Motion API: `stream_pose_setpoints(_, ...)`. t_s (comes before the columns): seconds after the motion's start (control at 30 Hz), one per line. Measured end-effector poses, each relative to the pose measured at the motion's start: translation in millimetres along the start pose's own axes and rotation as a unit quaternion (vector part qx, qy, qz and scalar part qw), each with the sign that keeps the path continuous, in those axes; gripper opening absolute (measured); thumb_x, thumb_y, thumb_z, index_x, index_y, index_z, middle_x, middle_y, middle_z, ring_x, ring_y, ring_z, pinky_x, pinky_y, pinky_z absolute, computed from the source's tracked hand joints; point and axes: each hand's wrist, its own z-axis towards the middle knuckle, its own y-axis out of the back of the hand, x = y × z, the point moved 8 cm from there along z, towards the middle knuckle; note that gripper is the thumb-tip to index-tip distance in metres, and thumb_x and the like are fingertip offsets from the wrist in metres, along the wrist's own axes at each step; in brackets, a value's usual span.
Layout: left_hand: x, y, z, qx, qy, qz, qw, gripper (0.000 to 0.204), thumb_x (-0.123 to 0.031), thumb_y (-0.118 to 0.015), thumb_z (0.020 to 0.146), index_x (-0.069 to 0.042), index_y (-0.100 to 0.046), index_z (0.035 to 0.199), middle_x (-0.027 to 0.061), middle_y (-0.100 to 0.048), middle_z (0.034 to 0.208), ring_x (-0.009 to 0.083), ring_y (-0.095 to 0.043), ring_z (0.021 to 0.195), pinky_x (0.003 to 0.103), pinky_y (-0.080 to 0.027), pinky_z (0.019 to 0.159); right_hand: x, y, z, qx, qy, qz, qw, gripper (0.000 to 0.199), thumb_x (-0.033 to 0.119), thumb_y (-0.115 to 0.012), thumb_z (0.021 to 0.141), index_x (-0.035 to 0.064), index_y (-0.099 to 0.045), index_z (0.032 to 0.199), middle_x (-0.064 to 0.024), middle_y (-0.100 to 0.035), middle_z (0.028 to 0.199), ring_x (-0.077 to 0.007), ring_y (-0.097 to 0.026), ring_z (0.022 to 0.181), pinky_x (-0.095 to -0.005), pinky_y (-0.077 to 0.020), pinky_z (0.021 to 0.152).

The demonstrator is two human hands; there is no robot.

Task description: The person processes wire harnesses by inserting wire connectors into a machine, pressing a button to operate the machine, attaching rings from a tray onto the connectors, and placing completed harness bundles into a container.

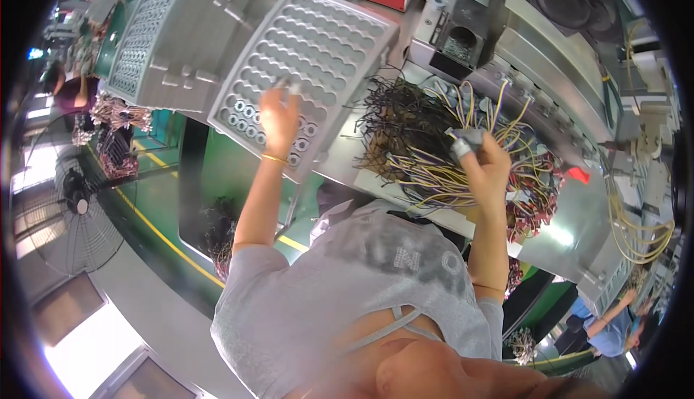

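Nearest me, my grey T-shirt (347,283) is filling the view. My left hand (280,116) is pinching a small ring over the grey dimpled plastic tray (318,45); farther right, my right hand (483,159), fingertips taped, is gripping yellow-and-purple wire bundles (434,160).

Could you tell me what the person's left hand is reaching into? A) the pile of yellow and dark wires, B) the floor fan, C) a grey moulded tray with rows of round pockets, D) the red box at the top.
C: the left hand is raised over the grey tray with round pockets, some holding ring-shaped parts, while the right hand is at the wire pile.
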Motion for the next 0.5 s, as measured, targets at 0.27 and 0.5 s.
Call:
stream_pose_setpoints(0.27, 41, 23, -16, 0.034, 0.01, 0.259, 0.965, 0.03, -0.027, -0.064, 0.071, -0.004, -0.06, 0.088, 0.0134, -0.059, 0.087, 0.033, -0.051, 0.093, 0.048, -0.035, 0.083, -2, -5, 10, -0.021, 0.019, -0.014, 0.999, 0.012, 0.0, -0.058, 0.075, 0.0005, -0.061, 0.087, 0.0028, -0.056, 0.073, -0.0032, -0.048, 0.063, -0.0172, -0.0382, 0.055)
stream_pose_setpoints(0.5, -77, -20, -18, 0.17, 0.189, -0.496, 0.83, 0.03, -0.003, -0.052, 0.081, -0.002, -0.054, 0.111, 0.0091, -0.061, 0.096, 0.0176, -0.061, 0.074, 0.027, -0.049, 0.06, 16, -12, 8, -0.017, 0.026, -0.036, 0.999, 0.015, 0.001, -0.056, 0.075, -0.0011, -0.061, 0.088, 0.0002, -0.056, 0.066, -0.0031, -0.046, 0.059, -0.0187, -0.0388, 0.053)
